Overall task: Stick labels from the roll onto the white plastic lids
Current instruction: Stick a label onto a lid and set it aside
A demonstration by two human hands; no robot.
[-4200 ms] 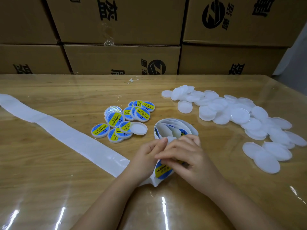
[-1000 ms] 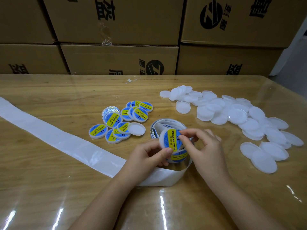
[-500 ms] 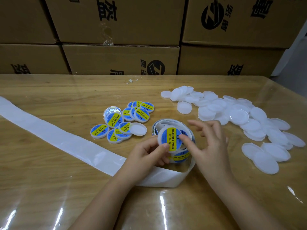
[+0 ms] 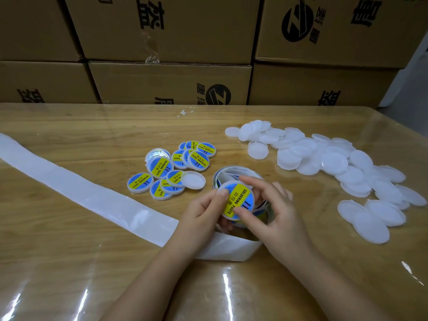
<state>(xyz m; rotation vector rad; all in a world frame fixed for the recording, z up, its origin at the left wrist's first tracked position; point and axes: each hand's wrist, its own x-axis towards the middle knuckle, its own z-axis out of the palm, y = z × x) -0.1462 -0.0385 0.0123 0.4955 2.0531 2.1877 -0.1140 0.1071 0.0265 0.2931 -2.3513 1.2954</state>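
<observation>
Lid is held above the roll, just off the surface, tilted face-up toward the camera. Left hand grips it from the left: thumb on the face, the other fingers curled underneath as backing, mostly hidden. Right hand pinches it top and bottom, index at the upper rim and thumb low on the label. The label looks centred and flat; likely a press-down step, with the lid braced from below so thumb pressure doesn't flex it. Spent liner trails left, out of the work zone. Labelled lids sit left of the roll and blank lids lie to the right, so flow runs right to left. One unlabelled lid touches the labelled group. Many blanks remain, so the job looks early. Boxes are stacked behind.
</observation>
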